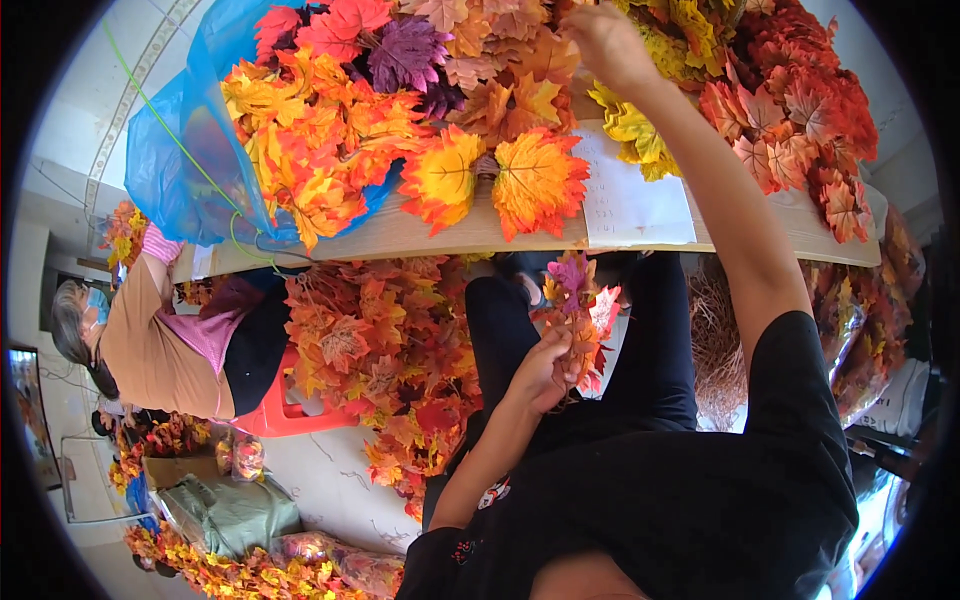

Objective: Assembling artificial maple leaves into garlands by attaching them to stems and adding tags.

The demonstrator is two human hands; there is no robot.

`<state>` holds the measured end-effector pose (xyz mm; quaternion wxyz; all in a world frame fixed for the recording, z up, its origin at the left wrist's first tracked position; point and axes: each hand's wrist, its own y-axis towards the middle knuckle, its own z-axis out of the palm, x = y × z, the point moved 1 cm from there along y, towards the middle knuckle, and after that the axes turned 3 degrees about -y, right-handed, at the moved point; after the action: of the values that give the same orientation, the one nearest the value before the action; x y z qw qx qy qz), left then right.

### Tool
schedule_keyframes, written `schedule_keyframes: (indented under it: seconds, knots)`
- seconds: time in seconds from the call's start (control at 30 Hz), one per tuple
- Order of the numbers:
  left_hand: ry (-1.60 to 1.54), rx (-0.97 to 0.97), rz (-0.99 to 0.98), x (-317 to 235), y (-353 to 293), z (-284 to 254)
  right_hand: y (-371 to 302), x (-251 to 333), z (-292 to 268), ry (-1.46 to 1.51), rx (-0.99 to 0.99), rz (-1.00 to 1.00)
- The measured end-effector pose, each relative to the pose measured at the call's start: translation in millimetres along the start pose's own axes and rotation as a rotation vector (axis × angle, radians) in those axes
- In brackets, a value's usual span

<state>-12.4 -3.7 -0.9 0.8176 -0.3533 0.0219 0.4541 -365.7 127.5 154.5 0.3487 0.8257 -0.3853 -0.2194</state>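
Gathering looks under way: the left hand (545, 372) grips a small bunch of artificial maple leaves (578, 310) near the lap, while the right hand (605, 40) (grip hidden) reaches into the far leaf pile (400, 110) on the wooden table (440, 235), so another leaf must be picked free.

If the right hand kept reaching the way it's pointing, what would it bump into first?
Most likely the yellow fabric maple leaves heaped on the wooden table. The right hand stretches up into that pile, its fingers already among the leaves near the picture's top edge, though depth there is hard to judge.
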Motion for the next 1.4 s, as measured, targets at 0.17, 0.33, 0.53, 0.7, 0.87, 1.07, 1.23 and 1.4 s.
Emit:
schedule_keyframes:
  seconds: [0.17, 0.33, 0.53, 0.7, 0.87, 1.07, 1.23, 1.4]
  knots:
    - [-0.064, -0.060, -0.008, 4, 8, -3, -18, 32, -105, 0.124, -0.283, 0.145]
    - [-0.117, -0.015, 0.049, 8, 15, -11, -72, 41, -135, 0.290, -0.093, 0.485]
    - [-0.003, 0.001, 0.243, -6, 16, -8, -164, 129, -186, 0.672, 0.426, 0.368]
    - [0.208, -0.126, 0.314, -5, 13, 25, -231, 169, -159, 0.844, 0.579, 0.571]
    - [0.323, -0.173, 0.430, 2, 16, 29, -257, 190, -139, 1.066, 0.494, 1.069]
    - [0.433, -0.207, 0.454, 5, 11, 28, -260, 193, -135, 1.196, 0.325, 1.019]
    - [0.378, -0.201, 0.470, 4, 11, 27, -256, 195, -139, 1.271, 0.359, 1.067]
    - [0.422, -0.189, 0.489, 5, 12, 26, -258, 196, -135, 1.247, 0.352, 1.060]
